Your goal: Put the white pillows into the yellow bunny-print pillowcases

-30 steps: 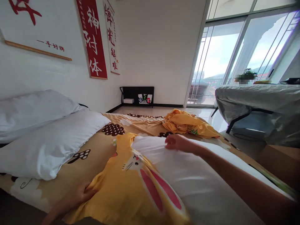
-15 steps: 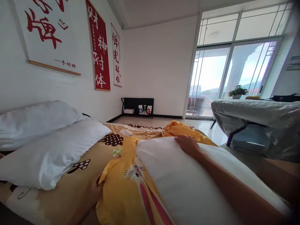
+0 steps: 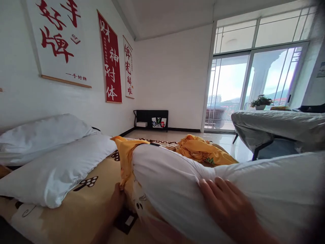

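A white pillow (image 3: 167,179) lies across the bed in front of me, its left end tucked inside a yellow pillowcase (image 3: 125,159) with a rabbit print. My left hand (image 3: 118,200) is closed on the edge of the pillowcase, low on its left side; some of its fingers are hidden by the cloth. On the pillow's near side, my right hand (image 3: 225,203) has its fingers curled into the white fabric, which creases at the fingertips. The right end of the pillow reaches past the hand, outside the pillowcase.
Two white pillows (image 3: 68,166) rest at the left on the patterned bed sheet (image 3: 83,217). Beyond lies a crumpled yellow cloth (image 3: 200,149). A plastic-covered table (image 3: 279,120) with a potted plant (image 3: 261,101) stands at the right, and a low black shelf (image 3: 152,115) by the far wall.
My right hand has come back toward me from the pillow's far edge and now grips its middle. The pillowcase's left end has risen and folded around the pillow, with my left hand still on it.
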A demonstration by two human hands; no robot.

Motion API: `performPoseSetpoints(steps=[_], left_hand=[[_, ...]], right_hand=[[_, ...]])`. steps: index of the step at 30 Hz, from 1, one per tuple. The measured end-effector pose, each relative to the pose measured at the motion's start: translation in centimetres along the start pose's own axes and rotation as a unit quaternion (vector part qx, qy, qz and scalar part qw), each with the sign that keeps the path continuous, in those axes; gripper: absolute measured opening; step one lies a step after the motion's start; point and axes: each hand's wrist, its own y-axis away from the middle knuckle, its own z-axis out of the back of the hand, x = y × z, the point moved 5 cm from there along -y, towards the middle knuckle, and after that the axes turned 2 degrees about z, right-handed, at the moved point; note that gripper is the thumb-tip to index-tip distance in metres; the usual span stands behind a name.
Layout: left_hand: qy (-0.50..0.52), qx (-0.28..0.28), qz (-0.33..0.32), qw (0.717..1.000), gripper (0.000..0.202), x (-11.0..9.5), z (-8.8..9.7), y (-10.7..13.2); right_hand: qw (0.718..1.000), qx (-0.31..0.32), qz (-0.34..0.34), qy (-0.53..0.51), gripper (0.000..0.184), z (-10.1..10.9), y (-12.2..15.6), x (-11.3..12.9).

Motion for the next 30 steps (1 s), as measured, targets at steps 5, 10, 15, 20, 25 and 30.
performPoseSetpoints(steps=[5, 10, 15, 20, 25, 30], left_hand=[[0.04, -0.231, -0.234, 0.944, 0.026, -8.5, 8.8, 2.4], [-0.144, -0.163, -0.369, 0.904, 0.033, -21.9, 9.4, -1.5], [-0.306, 0.125, -0.297, 0.896, 0.04, -23.8, 3.4, -5.4], [-0.338, 0.14, -0.253, 0.896, 0.033, -21.6, 3.4, -5.3], [-0.354, 0.142, -0.215, 0.899, 0.026, -21.0, 3.0, -6.0], [-0.331, 0.159, -0.227, 0.902, 0.022, -20.5, 2.8, -6.4]], right_hand=[[0.999, 0.036, 0.01, -0.031, 0.025, 1.5, -0.5, 1.6], [0.995, 0.076, -0.058, -0.02, 0.029, 0.4, -5.4, 1.7], [0.963, 0.239, -0.076, -0.1, 0.064, -6.3, -9.7, 2.4], [0.93, 0.312, 0.0, -0.197, 0.07, -10.8, -10.0, 4.0], [0.91, 0.332, 0.046, -0.244, 0.065, -9.9, -9.5, 5.7], [0.901, 0.353, 0.056, -0.245, 0.064, -9.1, -9.5, 6.1]])
